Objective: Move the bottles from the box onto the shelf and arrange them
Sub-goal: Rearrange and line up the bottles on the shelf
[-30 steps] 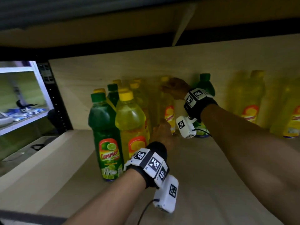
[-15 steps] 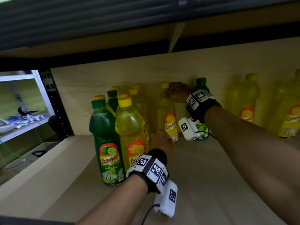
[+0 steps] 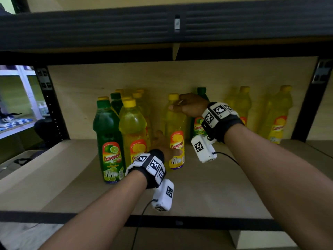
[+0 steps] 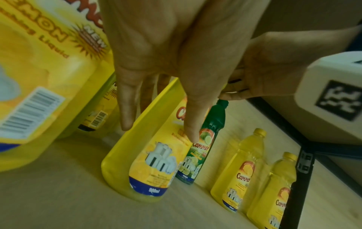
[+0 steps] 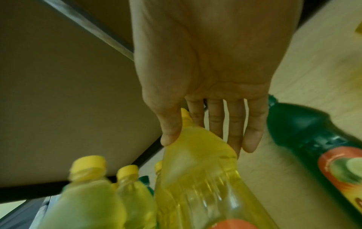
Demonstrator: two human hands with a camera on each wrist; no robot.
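A yellow lemon bottle (image 3: 175, 127) stands upright mid-shelf, apart from the other bottles. My right hand (image 3: 187, 105) holds its neck just under the yellow cap; the right wrist view shows thumb and fingers on either side of the bottle (image 5: 195, 170). Low down, my left hand (image 3: 162, 147) holds the bottle's body (image 4: 137, 162), thumb across the label and fingers on the far side. A green lime bottle (image 3: 197, 127) stands behind my right hand against the back panel.
Left of my hands is a tight cluster of several bottles, fronted by a green one (image 3: 108, 134) and a yellow one (image 3: 132, 127). Two yellow bottles (image 3: 241, 103) (image 3: 278, 114) stand at the back right. Black uprights (image 3: 52, 109) and the upper beam (image 3: 162, 26) frame the shelf board (image 3: 216, 192).
My view has pulled back, so the shelf's front edge and upper beam now show. Both hands stay on the same yellow bottle, which stands slightly farther from the left cluster.
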